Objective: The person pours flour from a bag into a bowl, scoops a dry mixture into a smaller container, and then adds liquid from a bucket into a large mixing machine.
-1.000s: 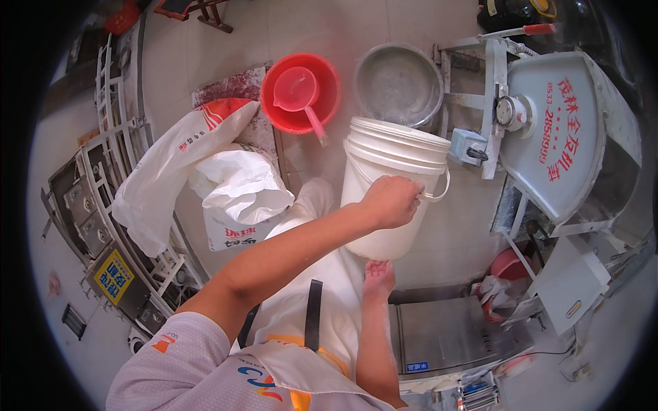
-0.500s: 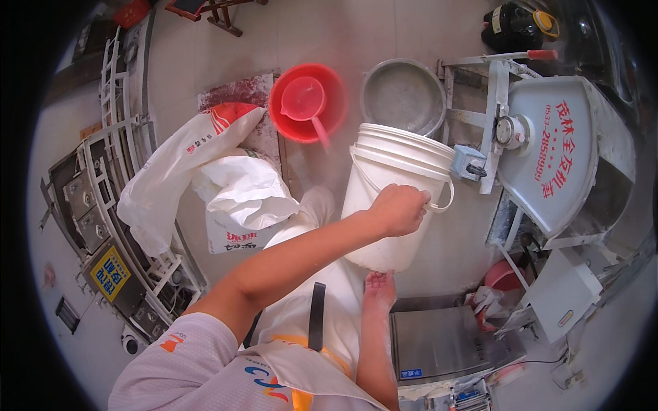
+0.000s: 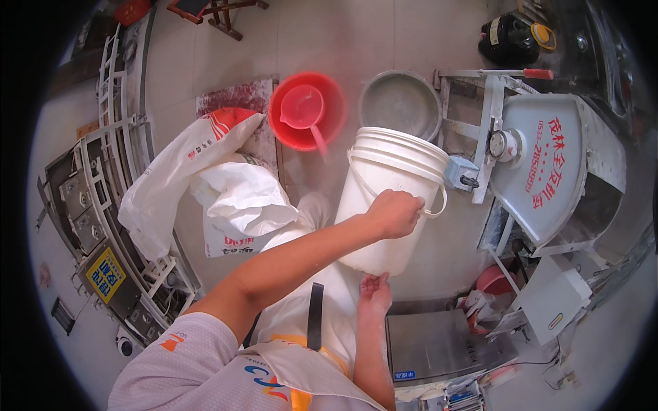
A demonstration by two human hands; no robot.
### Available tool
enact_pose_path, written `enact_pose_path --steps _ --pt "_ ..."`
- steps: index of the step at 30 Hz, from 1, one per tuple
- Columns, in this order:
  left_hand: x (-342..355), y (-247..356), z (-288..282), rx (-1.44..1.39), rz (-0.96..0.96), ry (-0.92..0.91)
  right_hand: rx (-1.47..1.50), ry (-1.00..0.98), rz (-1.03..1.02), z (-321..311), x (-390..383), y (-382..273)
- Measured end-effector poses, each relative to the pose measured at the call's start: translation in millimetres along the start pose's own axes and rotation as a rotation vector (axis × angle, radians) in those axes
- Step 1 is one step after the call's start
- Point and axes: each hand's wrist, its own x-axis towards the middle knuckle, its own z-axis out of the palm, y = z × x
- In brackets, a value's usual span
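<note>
The left hand (image 3: 394, 214) is gripping the handle (image 3: 444, 202) of the white bucket (image 3: 404, 175) at the frame's centre, while the right hand (image 3: 375, 291), palm up, is meeting its base; I cannot tell whether those fingers are gripping the edge or only touching it. This split hold is probably sharing weight and controlling tilt, as the bucket is leaning rim-first toward the steel basin (image 3: 399, 103) at upper centre. The ladle (image 3: 301, 106) is resting in the red basin (image 3: 336, 113), perhaps for cleanliness.
</note>
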Motion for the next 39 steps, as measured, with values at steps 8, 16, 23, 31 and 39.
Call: enact_pose_path --steps 8,16,23,31,39 --pt "2.3 -10.8 -10.4 0.009 0.002 0.001 -0.025 0.023 0.000 21.4 -13.7 -4.1" --pt "3.0 -0.3 -33.9 -0.024 -0.015 -0.034 0.066 -0.055 0.043 44.4 -22.4 -5.8" --pt "0.8 -28.5 -11.1 0.058 -0.012 -0.054 0.165 -0.026 0.129 38.8 10.3 20.6" --pt "-21.2 -21.9 -19.9 0.111 -0.008 -0.128 0.224 -0.215 0.152 34.8 36.0 40.7" --pt "-83.9 60.6 -65.4 0.007 0.135 0.012 0.133 -0.114 0.245 -5.8 27.6 39.0"
